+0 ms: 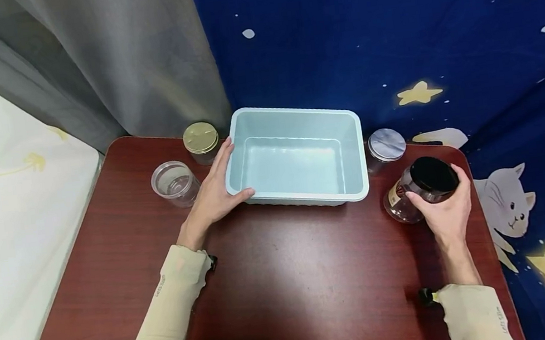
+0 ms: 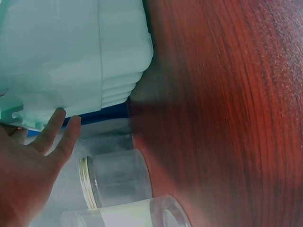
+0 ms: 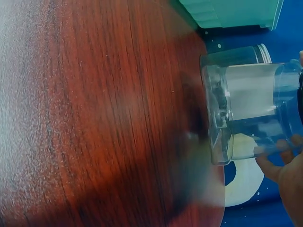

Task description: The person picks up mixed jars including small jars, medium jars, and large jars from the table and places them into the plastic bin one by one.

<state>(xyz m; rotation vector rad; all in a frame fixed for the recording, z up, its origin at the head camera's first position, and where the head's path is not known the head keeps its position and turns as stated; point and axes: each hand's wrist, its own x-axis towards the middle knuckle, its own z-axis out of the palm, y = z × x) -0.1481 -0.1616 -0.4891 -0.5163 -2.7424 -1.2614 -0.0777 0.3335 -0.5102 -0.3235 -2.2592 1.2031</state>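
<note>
A light blue plastic tub (image 1: 301, 196) stands at the back of the table. My left hand (image 1: 216, 196) grips its near left corner, with the thumb on the front rim and the fingers along the left side. In the left wrist view, fingertips (image 2: 60, 113) touch the tub wall. On the right, my right hand (image 1: 447, 209) holds a clear jar with a black lid (image 1: 432, 175) around its upper part. The jar leans and bears a label; whether its base touches the table cannot be told.
Left of the tub are a gold-lidded clear jar (image 1: 200, 138) and a clear jar without a visible lid (image 1: 173, 184). A silver-lidded jar (image 1: 387, 144) stands just right of the tub. Curtains hang behind the dark red table (image 1: 305, 278).
</note>
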